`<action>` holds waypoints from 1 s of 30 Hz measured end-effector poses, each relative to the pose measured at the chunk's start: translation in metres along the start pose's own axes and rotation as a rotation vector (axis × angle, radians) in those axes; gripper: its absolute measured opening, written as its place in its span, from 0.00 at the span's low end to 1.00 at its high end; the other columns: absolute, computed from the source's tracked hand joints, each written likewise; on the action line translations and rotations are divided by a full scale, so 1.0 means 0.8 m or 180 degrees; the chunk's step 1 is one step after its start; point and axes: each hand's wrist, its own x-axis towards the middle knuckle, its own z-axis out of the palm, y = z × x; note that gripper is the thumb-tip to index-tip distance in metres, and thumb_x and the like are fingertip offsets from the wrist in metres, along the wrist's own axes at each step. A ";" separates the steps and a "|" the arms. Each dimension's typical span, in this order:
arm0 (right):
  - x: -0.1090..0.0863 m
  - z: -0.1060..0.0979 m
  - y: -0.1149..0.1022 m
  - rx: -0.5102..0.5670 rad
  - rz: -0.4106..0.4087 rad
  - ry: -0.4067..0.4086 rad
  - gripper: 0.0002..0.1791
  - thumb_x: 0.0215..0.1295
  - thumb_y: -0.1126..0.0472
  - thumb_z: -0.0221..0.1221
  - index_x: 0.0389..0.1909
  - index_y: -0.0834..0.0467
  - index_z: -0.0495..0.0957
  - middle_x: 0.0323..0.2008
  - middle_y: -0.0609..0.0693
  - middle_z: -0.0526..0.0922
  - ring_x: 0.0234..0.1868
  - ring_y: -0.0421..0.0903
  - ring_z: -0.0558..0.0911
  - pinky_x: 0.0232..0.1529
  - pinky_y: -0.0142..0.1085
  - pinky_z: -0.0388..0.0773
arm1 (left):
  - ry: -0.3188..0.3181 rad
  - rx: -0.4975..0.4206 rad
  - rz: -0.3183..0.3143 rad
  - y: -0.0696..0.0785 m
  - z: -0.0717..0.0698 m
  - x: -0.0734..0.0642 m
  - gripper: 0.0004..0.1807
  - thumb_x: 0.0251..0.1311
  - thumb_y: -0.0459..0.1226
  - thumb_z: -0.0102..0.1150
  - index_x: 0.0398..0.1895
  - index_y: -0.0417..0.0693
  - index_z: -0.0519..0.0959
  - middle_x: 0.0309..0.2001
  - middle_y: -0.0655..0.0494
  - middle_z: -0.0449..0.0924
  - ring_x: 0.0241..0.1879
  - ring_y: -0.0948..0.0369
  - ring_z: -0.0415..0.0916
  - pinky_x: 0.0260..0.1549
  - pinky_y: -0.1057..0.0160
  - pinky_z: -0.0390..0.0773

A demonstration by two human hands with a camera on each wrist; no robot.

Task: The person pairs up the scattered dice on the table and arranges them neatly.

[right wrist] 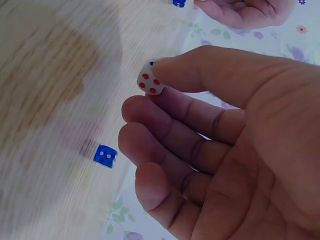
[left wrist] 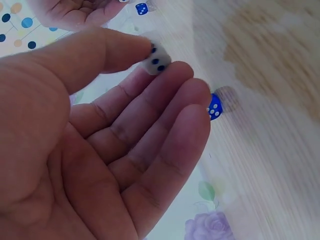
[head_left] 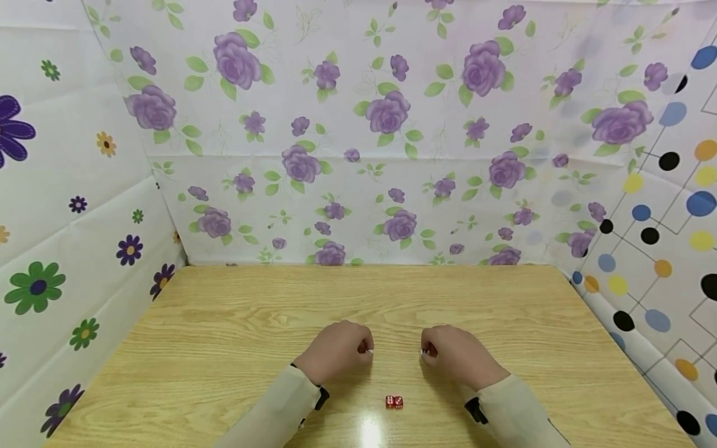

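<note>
In the head view my left hand (head_left: 338, 351) and right hand (head_left: 460, 354) face each other low over the table. Thumb and index finger of the left hand pinch a white die (left wrist: 159, 62) showing dark pips, its other fingers loosely bent. A similar white die (right wrist: 150, 82), with red pips on the side facing the right wrist camera, is pinched by the right hand. On the table just past the left fingers lies a blue die (left wrist: 215, 107); another blue die (right wrist: 105, 156) lies near the right fingertips. Both are hidden in the head view.
Two red dice (head_left: 394, 402) sit side by side on the wooden table (head_left: 252, 311), nearer my body, between the forearms. Patterned cloth hangs around the table: purple roses at the back (head_left: 347, 124), daisies on the left (head_left: 56, 236), coloured dots on the right (head_left: 661, 249).
</note>
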 end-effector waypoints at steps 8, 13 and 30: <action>0.001 0.000 -0.001 -0.0013 0.0042 0.0047 0.07 0.65 0.63 0.68 0.30 0.50 0.81 0.26 0.40 0.78 0.27 0.38 0.75 0.31 0.40 0.76 | -0.0026 -0.0039 -0.0001 -0.001 0.001 0.001 0.04 0.64 0.35 0.63 0.35 0.53 0.86 0.31 0.67 0.81 0.29 0.71 0.74 0.35 0.66 0.78; 0.001 0.001 0.000 -0.0015 0.0039 0.0037 0.07 0.65 0.62 0.68 0.30 0.50 0.80 0.26 0.40 0.78 0.27 0.37 0.75 0.31 0.40 0.75 | -0.0032 -0.0044 -0.0007 0.000 0.001 0.002 0.04 0.64 0.35 0.64 0.35 0.53 0.86 0.31 0.67 0.81 0.30 0.71 0.74 0.37 0.65 0.79; 0.005 0.009 0.004 -0.0091 -0.0073 0.0082 0.07 0.64 0.62 0.68 0.30 0.49 0.81 0.26 0.38 0.79 0.26 0.35 0.74 0.30 0.37 0.76 | -0.0014 -0.0139 -0.0065 -0.004 0.005 0.004 0.03 0.62 0.35 0.68 0.37 0.51 0.87 0.32 0.68 0.81 0.31 0.71 0.75 0.36 0.66 0.79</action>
